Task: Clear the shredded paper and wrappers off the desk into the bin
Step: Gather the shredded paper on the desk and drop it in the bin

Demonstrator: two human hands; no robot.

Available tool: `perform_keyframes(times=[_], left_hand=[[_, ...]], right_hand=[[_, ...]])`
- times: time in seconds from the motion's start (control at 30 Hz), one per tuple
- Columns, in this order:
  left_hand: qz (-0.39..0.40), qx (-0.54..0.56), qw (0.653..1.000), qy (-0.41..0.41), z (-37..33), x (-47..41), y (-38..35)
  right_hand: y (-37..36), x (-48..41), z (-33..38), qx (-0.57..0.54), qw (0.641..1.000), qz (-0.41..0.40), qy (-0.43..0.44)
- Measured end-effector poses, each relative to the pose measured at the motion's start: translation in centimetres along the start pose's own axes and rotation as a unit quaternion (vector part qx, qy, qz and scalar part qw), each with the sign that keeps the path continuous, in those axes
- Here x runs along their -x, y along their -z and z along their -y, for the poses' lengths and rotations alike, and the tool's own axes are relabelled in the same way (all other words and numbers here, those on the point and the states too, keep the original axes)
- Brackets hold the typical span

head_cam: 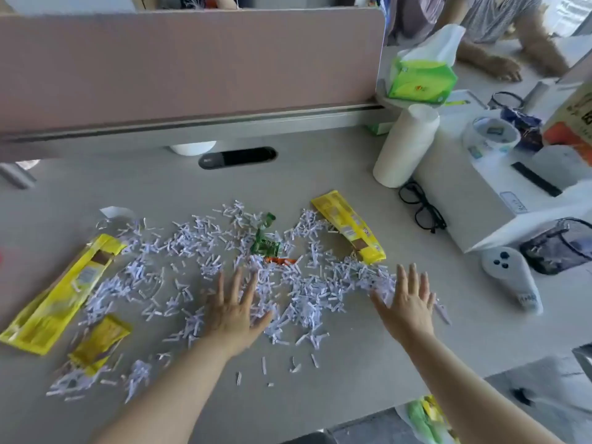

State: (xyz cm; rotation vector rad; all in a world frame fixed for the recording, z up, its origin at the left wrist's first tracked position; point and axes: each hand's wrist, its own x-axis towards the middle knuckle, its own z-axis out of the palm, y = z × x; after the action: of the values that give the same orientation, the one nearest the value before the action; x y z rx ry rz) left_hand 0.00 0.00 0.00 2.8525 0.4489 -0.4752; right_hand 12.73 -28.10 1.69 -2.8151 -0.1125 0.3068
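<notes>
White shredded paper (198, 251) lies scattered across the middle of the grey desk (352, 357). A long yellow wrapper (61, 293) lies at the left, a small yellow one (99, 344) below it, another long yellow one (349, 225) at the right. A green wrapper (266, 241) and an orange scrap (282, 260) sit among the shreds. My left hand (235, 310) rests flat on the shreds, fingers spread. My right hand (407, 302) is flat and spread at the pile's right edge. A bin bag (426, 421) with wrappers inside shows below the desk edge.
A stack of paper cups (403, 145), black glasses (423, 209), a white box (474, 200), a white controller (512, 277) and a clear pouch (560, 245) crowd the right side. A tissue pack (423, 75) stands by the pink partition (192, 65). Another person's arm (499, 59) rests beyond.
</notes>
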Motion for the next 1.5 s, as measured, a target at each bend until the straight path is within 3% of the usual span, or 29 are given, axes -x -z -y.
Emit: perform_keyframes(times=[0.13,0.27,0.43,0.53,0.8,0.97,1.23,1.5], left_hand=[[-0.006,-0.030,0.999,-0.008,0.7,0.5,-1.3],[-0.002,-0.032,0.997,-0.076,-0.3,0.0,-1.4],[-0.015,-0.076,0.986,-0.148,-1.2,-1.4,-1.9],[-0.066,-0.052,0.980,-0.180,-0.2,-1.7,-2.9],[-0.182,-0.010,0.969,-0.168,1.0,-3.1,-1.3],[-0.258,0.037,0.956,-0.137,0.7,-1.9,-1.9],[-0.284,0.090,0.950,-0.091,1.5,-0.4,-0.7],[-0.315,0.077,0.946,-0.013,7.0,2.8,4.8]], right_hand=[[-2.4,-0.1,1.9,0.031,0.993,0.041,0.102],[-4.9,-0.2,4.5,0.054,0.974,0.045,0.213],[-5.2,-1.1,6.9,0.122,0.908,0.114,0.385],[-5.7,-0.9,6.9,0.150,0.876,0.095,0.449],[-6.4,-2.8,10.1,0.094,0.891,0.077,0.437],[-7.2,-1.8,10.4,0.012,0.887,-0.022,0.462],[-5.6,-1.4,12.6,-0.038,0.885,-0.004,0.465],[-4.0,1.8,20.9,-0.089,0.866,0.015,0.492]])
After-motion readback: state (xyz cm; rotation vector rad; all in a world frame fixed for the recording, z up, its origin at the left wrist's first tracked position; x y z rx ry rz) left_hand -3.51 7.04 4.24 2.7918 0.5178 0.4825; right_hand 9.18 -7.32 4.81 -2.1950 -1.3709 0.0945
